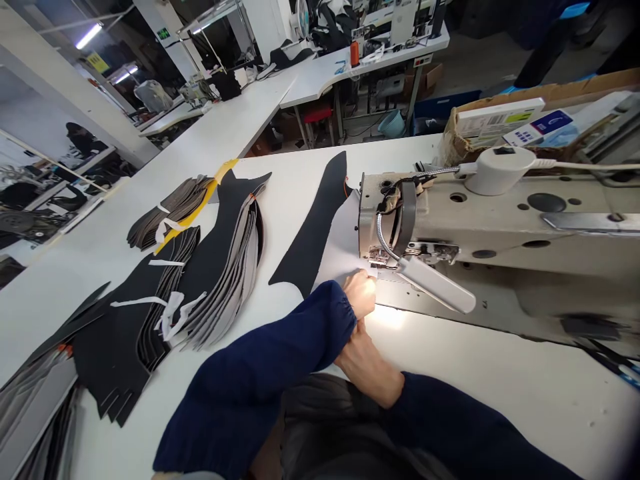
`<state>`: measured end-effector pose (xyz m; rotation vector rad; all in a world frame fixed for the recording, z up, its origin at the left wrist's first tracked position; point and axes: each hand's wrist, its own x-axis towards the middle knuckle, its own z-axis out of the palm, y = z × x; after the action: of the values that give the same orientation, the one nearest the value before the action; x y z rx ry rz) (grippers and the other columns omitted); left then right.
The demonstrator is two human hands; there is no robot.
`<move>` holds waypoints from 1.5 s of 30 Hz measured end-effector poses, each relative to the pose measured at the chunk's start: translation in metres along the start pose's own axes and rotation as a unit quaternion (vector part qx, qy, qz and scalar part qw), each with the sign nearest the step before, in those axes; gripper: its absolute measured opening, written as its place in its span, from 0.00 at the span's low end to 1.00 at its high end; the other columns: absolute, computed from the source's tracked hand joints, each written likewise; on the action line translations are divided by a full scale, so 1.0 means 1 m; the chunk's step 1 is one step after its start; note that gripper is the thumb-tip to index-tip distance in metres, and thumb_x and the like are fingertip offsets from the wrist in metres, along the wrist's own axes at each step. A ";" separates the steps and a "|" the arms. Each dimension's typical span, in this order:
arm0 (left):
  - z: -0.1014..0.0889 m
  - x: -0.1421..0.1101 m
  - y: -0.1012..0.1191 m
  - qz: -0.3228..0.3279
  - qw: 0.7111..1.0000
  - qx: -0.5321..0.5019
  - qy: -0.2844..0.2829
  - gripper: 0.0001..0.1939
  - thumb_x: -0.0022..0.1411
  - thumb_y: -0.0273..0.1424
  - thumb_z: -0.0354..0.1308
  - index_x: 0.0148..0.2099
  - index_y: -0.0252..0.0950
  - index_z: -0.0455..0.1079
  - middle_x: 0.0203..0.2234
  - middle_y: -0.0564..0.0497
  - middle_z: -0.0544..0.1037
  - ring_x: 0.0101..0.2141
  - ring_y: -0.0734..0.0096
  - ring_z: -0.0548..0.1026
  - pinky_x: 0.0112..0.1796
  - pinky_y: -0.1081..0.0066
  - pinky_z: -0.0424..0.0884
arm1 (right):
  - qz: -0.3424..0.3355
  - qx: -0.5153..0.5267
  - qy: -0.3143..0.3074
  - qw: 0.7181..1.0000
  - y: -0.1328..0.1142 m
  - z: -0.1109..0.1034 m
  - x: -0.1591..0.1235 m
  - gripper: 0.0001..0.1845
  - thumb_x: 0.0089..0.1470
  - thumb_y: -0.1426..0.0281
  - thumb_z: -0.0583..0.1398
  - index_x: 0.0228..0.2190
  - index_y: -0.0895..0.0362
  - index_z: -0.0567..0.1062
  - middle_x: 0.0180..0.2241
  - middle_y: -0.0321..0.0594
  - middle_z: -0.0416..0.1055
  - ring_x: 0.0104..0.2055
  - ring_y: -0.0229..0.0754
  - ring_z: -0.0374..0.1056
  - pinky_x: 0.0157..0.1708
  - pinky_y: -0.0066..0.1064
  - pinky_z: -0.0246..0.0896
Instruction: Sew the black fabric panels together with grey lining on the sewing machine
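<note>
A sewing machine (430, 220) stands on the right, its small lamp (437, 285) lighting the needle area. A cut fabric piece, with a black part (315, 230) and a pale grey part (341, 243), lies flat with its right side reaching under the machine head. My left hand (361, 293) is closed at the near edge of the pale part, just in front of the presser foot (379, 257). Directly below it and touching it is my right hand (364, 353), fingers curled and partly hidden behind the left. What the right fingers hold cannot be seen.
Tied bundles of black and grey cut pieces (235, 267) lie on the white table (285, 173) to the left, beside a yellow strip (220, 175). A cardboard box (455, 137) of packages stands behind the machine. Scissor-like tools (613, 360) lie at far right.
</note>
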<state>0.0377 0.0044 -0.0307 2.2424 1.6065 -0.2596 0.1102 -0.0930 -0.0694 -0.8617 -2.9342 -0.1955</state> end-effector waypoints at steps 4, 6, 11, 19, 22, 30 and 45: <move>0.003 -0.021 -0.016 0.038 0.999 0.026 0.025 0.15 0.54 0.23 0.53 0.45 0.37 0.67 0.42 0.45 0.68 0.39 0.63 0.68 0.39 0.66 0.68 | 0.029 -0.035 -0.013 0.999 -0.008 -0.006 0.005 0.15 0.47 0.78 0.59 0.39 0.70 0.78 0.36 0.67 0.74 0.39 0.63 0.71 0.40 0.60 0.62; 0.002 -0.034 -0.022 0.053 0.998 0.032 0.004 0.16 0.54 0.23 0.53 0.46 0.38 0.67 0.41 0.46 0.67 0.40 0.63 0.68 0.41 0.66 0.68 | 0.025 -0.036 -0.017 0.999 -0.013 -0.009 0.007 0.13 0.46 0.79 0.58 0.36 0.69 0.78 0.34 0.66 0.74 0.37 0.61 0.72 0.39 0.57 0.63; -0.006 -0.042 -0.020 0.063 0.996 0.048 -0.029 0.12 0.59 0.26 0.51 0.45 0.36 0.68 0.40 0.46 0.68 0.41 0.63 0.68 0.44 0.67 0.67 | 0.017 -0.032 -0.011 0.999 -0.007 -0.003 0.005 0.12 0.45 0.81 0.58 0.33 0.66 0.79 0.32 0.60 0.76 0.36 0.58 0.72 0.39 0.53 0.64; -0.011 -0.019 -0.015 0.093 0.991 0.094 -0.031 0.07 0.59 0.28 0.54 0.38 0.34 0.72 0.37 0.45 0.71 0.39 0.63 0.70 0.41 0.68 0.68 | 0.022 -0.066 0.068 0.995 0.012 0.005 0.002 0.13 0.47 0.81 0.58 0.35 0.70 0.77 0.34 0.64 0.75 0.39 0.60 0.71 0.43 0.54 0.62; -0.014 -0.010 -0.012 0.086 0.992 0.089 -0.022 0.09 0.59 0.27 0.53 0.39 0.33 0.73 0.36 0.45 0.72 0.38 0.63 0.71 0.40 0.68 0.68 | 0.003 -0.053 0.089 0.995 0.021 0.006 0.002 0.11 0.47 0.82 0.57 0.34 0.68 0.77 0.32 0.58 0.75 0.35 0.54 0.71 0.41 0.47 0.65; -0.021 -0.008 -0.018 0.064 0.996 0.057 -0.004 0.15 0.58 0.25 0.52 0.48 0.37 0.69 0.42 0.46 0.70 0.41 0.64 0.69 0.40 0.70 0.67 | 0.006 -0.054 0.157 0.986 0.041 0.020 -0.003 0.13 0.51 0.83 0.54 0.37 0.70 0.75 0.37 0.59 0.74 0.42 0.53 0.71 0.43 0.43 0.66; -0.015 -0.022 -0.004 0.073 0.990 0.122 -0.018 0.12 0.62 0.27 0.48 0.43 0.30 0.71 0.40 0.40 0.70 0.43 0.60 0.69 0.45 0.67 0.66 | 0.050 0.023 0.179 0.982 0.039 0.029 -0.013 0.16 0.54 0.83 0.53 0.44 0.74 0.73 0.43 0.62 0.72 0.51 0.55 0.66 0.54 0.50 0.59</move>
<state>0.0260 -0.0078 -0.0097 2.5075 1.4504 -0.4765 0.1410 -0.0632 -0.0952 -0.8626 -2.5459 -0.2453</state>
